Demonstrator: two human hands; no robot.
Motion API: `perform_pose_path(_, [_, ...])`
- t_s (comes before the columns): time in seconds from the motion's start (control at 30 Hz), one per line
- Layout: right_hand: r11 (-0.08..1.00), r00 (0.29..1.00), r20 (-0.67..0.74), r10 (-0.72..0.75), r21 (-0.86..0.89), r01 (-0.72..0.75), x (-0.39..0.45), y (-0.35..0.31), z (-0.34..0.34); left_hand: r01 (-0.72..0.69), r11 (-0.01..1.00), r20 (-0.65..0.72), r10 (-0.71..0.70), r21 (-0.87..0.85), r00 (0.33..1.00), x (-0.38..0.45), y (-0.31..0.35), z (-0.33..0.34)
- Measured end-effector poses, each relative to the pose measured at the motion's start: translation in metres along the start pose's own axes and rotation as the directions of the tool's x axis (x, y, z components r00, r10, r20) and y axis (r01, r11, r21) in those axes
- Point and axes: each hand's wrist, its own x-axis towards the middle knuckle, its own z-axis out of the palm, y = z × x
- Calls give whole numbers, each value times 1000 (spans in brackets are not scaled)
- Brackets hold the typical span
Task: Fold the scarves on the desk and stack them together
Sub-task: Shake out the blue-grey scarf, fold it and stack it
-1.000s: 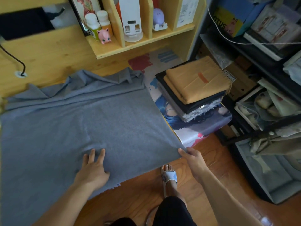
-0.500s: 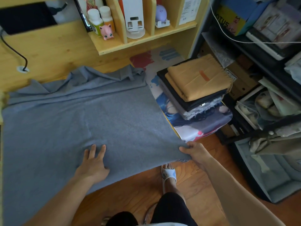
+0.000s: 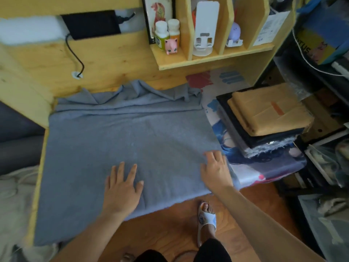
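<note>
Grey scarf (image 3: 120,140) — right hand (image 3: 215,171) now flat on it.

Scarf (image 3: 122,140) flat on desk (image 3: 113,59), both hands on its near edge, folded stack (image 3: 264,118) to the right

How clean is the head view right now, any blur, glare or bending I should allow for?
Head view: soft motion blur throughout, worst on the right hand and the shelving at the right edge; the left hand on the grey scarf is a little sharper. Wide-angle bending curves the desk edge. Light is even and dim, no glare; the folded stack reads clearly.
</note>
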Motion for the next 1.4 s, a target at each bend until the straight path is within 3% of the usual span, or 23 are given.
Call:
perform_pose_path(0.1, [988,962,261,-85,-102,115,63,-50,26,51,999,-101,-51,1,994,43,-33,-11])
perform_pose_path(0.17, [973,954,295,-59,-198,121,106,-66,46,97,995,-186,-99,-18,978,82,-58,-20])
perform_pose_path(0.3, [936,971,239,15,-345,70,176,-72,84,218,976,-254,-214,-11,943,164,-105,-32])
perform_pose_path(0.47, [902,969,226,-98,-392,183,263,-79,100,359,932,-191,-361,-42,913,239,-139,-46])
perform_pose_path(0.7, [904,976,188,-113,-387,180,324,-93,105,330,939,-195,-342,-93,919,307,-137,-75])
perform_pose_path(0.77, [911,977,166,-131,-370,184,328,-92,104,318,944,-261,-330,-90,907,311,-141,-76])
perform_pose_path(0.87, [915,981,103,-163,-356,189,314,-92,99,335,938,-512,-244,91,824,279,-122,-72])
perform_pose_path(0.93, [901,971,28,-239,-367,232,292,-98,94,266,952,-559,-137,155,817,247,-98,-71])
perform_pose_path(1.03, [872,919,-27,-393,-327,364,239,-113,84,99,995,-506,-86,-2,858,185,-60,-58])
perform_pose_path(1.17, [824,874,80,-479,-302,480,144,-89,72,-17,999,-462,-8,-50,887,63,-29,-9])
perform_pose_path(1.3, [818,892,257,-373,-362,447,84,-24,57,137,991,-268,-131,1,954,-11,-37,53])
perform_pose_path(1.4, [846,917,308,-253,-390,364,56,24,51,203,979,-260,-202,-24,944,-28,-62,73])
